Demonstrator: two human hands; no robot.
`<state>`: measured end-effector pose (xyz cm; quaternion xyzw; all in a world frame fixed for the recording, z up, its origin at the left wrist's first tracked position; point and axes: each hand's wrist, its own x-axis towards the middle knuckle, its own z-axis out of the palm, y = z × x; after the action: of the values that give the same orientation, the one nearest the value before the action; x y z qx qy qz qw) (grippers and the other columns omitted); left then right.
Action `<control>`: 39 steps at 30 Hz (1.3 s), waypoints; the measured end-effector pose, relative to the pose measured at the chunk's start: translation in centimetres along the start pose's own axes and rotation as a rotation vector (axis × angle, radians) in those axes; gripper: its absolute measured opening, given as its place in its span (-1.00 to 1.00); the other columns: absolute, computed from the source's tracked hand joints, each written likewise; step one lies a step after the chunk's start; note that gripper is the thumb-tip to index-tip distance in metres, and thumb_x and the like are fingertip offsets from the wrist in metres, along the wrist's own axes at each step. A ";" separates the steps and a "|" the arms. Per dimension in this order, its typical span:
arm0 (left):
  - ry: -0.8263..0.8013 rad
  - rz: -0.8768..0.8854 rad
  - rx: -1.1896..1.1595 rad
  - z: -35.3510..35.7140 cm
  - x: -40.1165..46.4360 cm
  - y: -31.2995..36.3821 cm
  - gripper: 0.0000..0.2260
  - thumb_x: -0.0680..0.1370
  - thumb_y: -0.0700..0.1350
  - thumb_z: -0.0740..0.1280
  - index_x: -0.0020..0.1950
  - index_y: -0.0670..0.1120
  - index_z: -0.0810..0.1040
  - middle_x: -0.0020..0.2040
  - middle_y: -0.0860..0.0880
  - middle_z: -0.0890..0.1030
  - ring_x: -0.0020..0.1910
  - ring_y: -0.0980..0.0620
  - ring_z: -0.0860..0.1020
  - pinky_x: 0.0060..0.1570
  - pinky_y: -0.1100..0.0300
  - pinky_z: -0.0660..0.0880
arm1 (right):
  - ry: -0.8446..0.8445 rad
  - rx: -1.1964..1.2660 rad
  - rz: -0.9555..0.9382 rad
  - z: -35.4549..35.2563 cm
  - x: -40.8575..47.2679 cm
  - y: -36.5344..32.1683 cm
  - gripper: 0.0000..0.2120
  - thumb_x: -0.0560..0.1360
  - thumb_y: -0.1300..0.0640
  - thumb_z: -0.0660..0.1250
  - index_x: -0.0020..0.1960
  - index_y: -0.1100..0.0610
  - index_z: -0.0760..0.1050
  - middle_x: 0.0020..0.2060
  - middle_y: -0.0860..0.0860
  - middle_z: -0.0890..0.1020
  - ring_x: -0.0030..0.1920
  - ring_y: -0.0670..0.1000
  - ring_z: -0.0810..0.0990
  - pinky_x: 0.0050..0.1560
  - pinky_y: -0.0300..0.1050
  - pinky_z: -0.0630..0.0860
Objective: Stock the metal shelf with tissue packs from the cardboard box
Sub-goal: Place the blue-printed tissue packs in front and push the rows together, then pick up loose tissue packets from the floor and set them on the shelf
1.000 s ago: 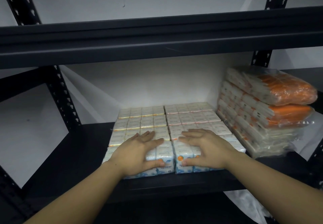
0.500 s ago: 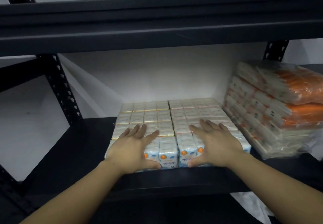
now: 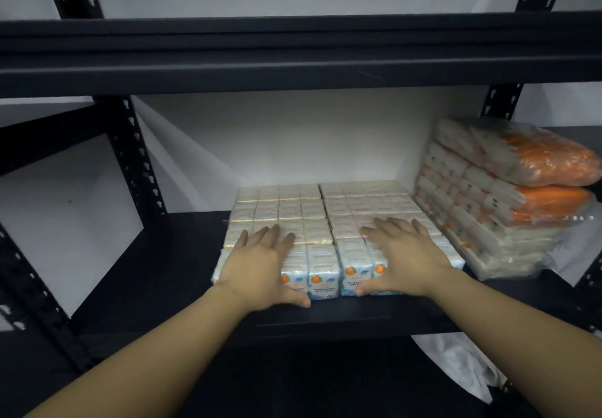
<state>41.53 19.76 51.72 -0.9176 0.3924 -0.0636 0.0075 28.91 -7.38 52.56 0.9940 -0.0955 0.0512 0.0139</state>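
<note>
Two blocks of small white and blue tissue packs [image 3: 322,222] stand side by side on the black metal shelf [image 3: 156,274]. My left hand [image 3: 260,264] lies flat on the front of the left block, fingers spread on top and thumb against its front face. My right hand [image 3: 400,254] lies the same way on the right block. Both hands press on the packs with straight fingers. The cardboard box is not in view.
A stack of larger orange and white tissue bundles [image 3: 508,196] in clear wrap fills the shelf's right end, touching the right block. The upper shelf beam [image 3: 293,56] hangs low overhead. A perforated upright [image 3: 136,157] stands at left. White plastic [image 3: 456,362] lies below right.
The blocks of packs have slid further back on the shelf under both hands. My view has shifted slightly, and the fingers have spread flatter over the tops.
</note>
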 end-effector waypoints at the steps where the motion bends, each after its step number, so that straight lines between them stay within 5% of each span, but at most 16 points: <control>1: 0.003 0.012 -0.012 -0.1 -0.3 -0.1 0.19 0.24 0.67 0.25 0.69 0.08 -0.02 0.70 -0.08 0.03 0.68 -0.09 0.01 0.64 -0.18 -0.06 | 0.015 -0.007 0.007 0.0 -0.3 -0.2 0.29 0.08 -0.79 0.16 0.66 -0.19 0.07 0.67 -0.06 0.11 0.66 0.07 0.02 0.63 0.25 -0.12; 7: 0.139 0.117 -0.123 -0.4 -2.6 -0.6 -0.06 0.47 0.48 0.28 0.69 0.03 0.06 0.69 -0.07 0.12 0.67 -0.06 0.03 0.64 -0.12 -0.15 | 0.152 0.011 0.052 0.5 -2.8 -2.6 0.12 0.26 -0.74 0.10 0.63 -0.11 0.21 0.63 -0.03 0.25 0.64 0.07 0.11 0.63 0.23 -0.06; 11: 0.337 0.278 -0.319 1.5 -6.5 -0.3 -0.34 0.58 0.23 0.33 0.61 -0.01 0.31 0.63 -0.03 0.28 0.64 0.01 0.15 0.64 0.06 -0.12 | 0.456 0.107 0.003 3.0 -6.8 -6.2 -0.26 0.48 -0.47 0.25 0.45 0.02 0.51 0.44 0.01 0.53 0.49 0.10 0.40 0.51 0.09 0.24; 15: 0.382 0.362 -0.421 5.2 -10.8 0.4 -0.40 0.57 0.13 0.40 0.56 -0.06 0.41 0.60 -0.03 0.34 0.63 0.00 0.21 0.65 -0.04 0.02 | 0.562 0.161 -0.034 6.9 -11.7 -9.6 -0.40 0.53 -0.28 0.38 0.41 0.09 0.57 0.41 0.02 0.56 0.47 0.11 0.46 0.47 0.11 0.34; 20: 0.236 0.325 -0.480 10.2 -16.0 1.8 -0.35 0.60 0.15 0.36 0.63 -0.04 0.31 0.65 0.02 0.22 0.67 0.06 0.06 0.64 0.00 -0.09 | 0.358 0.253 0.013 12.2 -16.7 -11.9 -0.34 0.56 -0.30 0.35 0.51 0.08 0.48 0.52 -0.02 0.46 0.58 0.01 0.31 0.59 0.14 0.22; 25: 0.046 0.183 -0.488 17.6 -21.3 2.9 -0.32 0.63 0.23 0.27 0.68 -0.01 0.19 0.67 0.05 0.17 0.66 0.07 0.05 0.64 0.06 -0.14 | 0.186 0.372 0.053 19.2 -20.8 -13.0 -0.33 0.56 -0.32 0.31 0.51 0.07 0.48 0.49 -0.02 0.50 0.54 0.01 0.38 0.53 0.17 0.33; 31: -0.238 -0.085 -0.552 30.9 -29.9 3.9 -0.24 0.54 0.34 0.13 0.66 -0.03 0.24 0.62 0.00 0.31 0.62 -0.03 0.23 0.63 -0.06 0.10 | -0.060 0.528 0.160 32.3 -27.8 -15.3 -0.28 0.56 -0.40 0.20 0.49 0.09 0.50 0.44 0.03 0.55 0.46 0.08 0.48 0.46 0.13 0.42; 35: -0.426 -0.216 -0.568 39.7 -35.3 4.3 -0.30 0.54 0.26 0.34 0.60 -0.03 0.32 0.50 -0.03 0.45 0.49 -0.07 0.39 0.48 0.02 0.36 | -0.193 0.584 0.228 41.5 -32.6 -17.4 -0.29 0.55 -0.36 0.22 0.47 0.12 0.51 0.37 0.08 0.60 0.39 0.13 0.55 0.40 0.12 0.48; 39: -0.549 -0.242 -0.586 47.5 -37.9 5.5 -0.33 0.57 0.19 0.40 0.59 -0.06 0.34 0.48 -0.05 0.47 0.46 -0.09 0.40 0.46 0.07 0.34 | -0.328 0.566 0.337 50.5 -35.3 -18.9 -0.25 0.53 -0.37 0.21 0.50 0.14 0.46 0.37 0.09 0.60 0.39 0.14 0.53 0.37 0.11 0.51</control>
<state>17.45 41.59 0.07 -0.9032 0.2669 0.2971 -0.1572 3.03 15.93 -1.71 0.9239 -0.2408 -0.0830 -0.2856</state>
